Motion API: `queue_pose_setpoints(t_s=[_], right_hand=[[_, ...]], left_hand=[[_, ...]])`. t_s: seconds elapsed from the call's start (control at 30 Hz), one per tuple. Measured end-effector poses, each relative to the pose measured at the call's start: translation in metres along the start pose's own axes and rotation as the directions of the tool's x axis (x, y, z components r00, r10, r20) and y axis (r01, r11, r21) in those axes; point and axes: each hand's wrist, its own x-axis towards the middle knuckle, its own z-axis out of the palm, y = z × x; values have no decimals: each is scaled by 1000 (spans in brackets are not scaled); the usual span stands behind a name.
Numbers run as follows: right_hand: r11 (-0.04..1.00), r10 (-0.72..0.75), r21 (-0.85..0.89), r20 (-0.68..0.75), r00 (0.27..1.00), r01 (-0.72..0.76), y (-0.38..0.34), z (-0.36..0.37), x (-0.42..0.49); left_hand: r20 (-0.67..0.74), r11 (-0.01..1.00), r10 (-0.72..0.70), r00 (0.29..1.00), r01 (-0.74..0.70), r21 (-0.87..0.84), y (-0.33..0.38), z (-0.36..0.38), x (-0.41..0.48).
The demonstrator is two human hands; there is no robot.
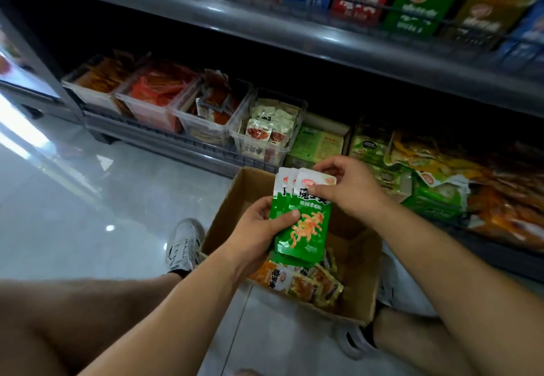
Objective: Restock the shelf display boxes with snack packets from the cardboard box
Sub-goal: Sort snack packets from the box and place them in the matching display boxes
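Above cardboard box (235, 199): green snack packets (303, 222), light, slick, floppy; left hand (259, 228) grips lower edge, right hand (350, 187) pinches top seals.

grey mesh sneakers (184, 246), black socks (180, 273), pale shorts (407, 287)

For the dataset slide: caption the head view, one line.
Left hand and right hand hold a stack of green snack packets over the cardboard box, facing the shelf display boxes.
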Motion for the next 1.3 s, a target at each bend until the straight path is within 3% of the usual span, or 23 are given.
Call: queue_pose_setpoints(t_s=[0.1, 0.13, 0.2, 0.27, 0.4, 0.6, 0.83, 0.97, 1.07, 1.2, 1.3], right_hand=[[995, 84, 67, -153, 985, -75, -1, 7, -13], [979, 158, 148, -119, 980, -140, -4, 6, -20], [874, 279, 382, 115, 953, -302, -10, 3, -33], [807, 268, 465, 261, 928, -364, -11, -1, -43], [910, 166, 347, 196, 966, -227, -14, -21, -50], [922, 39, 375, 146, 988, -92, -29, -67, -70], [908, -68, 403, -130, 989, 115, -46, -126, -85], [923, -147, 313, -249, 957, 224, -60, -147, -77], [928, -235, 198, -343, 909, 315, -77, -160, -58], [910, -355, 45, -429, 831, 412, -109, -187, -18], [895, -414, -63, -480, 773, 441, -129, -205, 11]], left_hand=[[-44, 998, 65, 997, -63, 30, 4, 5, -1], [-59, 995, 99, 993, -96, 39, 7, 8, -1], [-67, 986, 160, 985, -156, 63, 15, 15, -3], [-45, 974, 212, 976, -207, 94, 23, 25, -7], [25, 952, 257, 966, -258, 166, 30, 52, -19], [117, 909, 313, 942, -333, 251, 49, 102, -34], [297, 786, 365, 882, -463, 409, 90, 163, -37], [304, 639, 415, 857, -513, 574, 126, 186, -37], [323, 434, 494, 807, -551, 713, 162, 203, -33], [413, 259, 581, 701, -641, 723, 216, 229, -24], [438, 108, 614, 656, -620, 777, 245, 244, -7]])
